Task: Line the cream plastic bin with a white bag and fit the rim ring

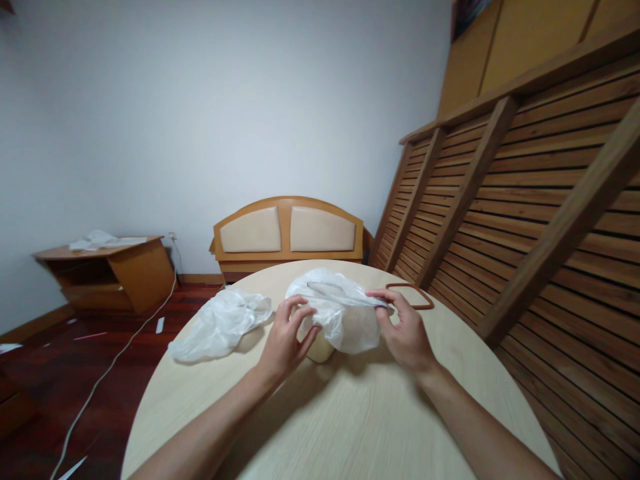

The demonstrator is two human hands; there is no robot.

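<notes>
Over the tabletop (345,420), our right hand (405,333) pinches a plastic bag (353,330), contents unclear; our left hand (283,337) curls against it, grip uncertain. Left of this bag lies a second bag (220,327); beyond, the rounded edge (270,270).

The held bag (350,327) blocks the centre; nearer tabletop (330,430) allows passage.

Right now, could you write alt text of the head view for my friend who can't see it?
A person's right fingers pinch the edge of a crinkled white bag over a pale round table, with left fingers at its other side. Another white bag lies left, a reddish-brown loop right.
</notes>
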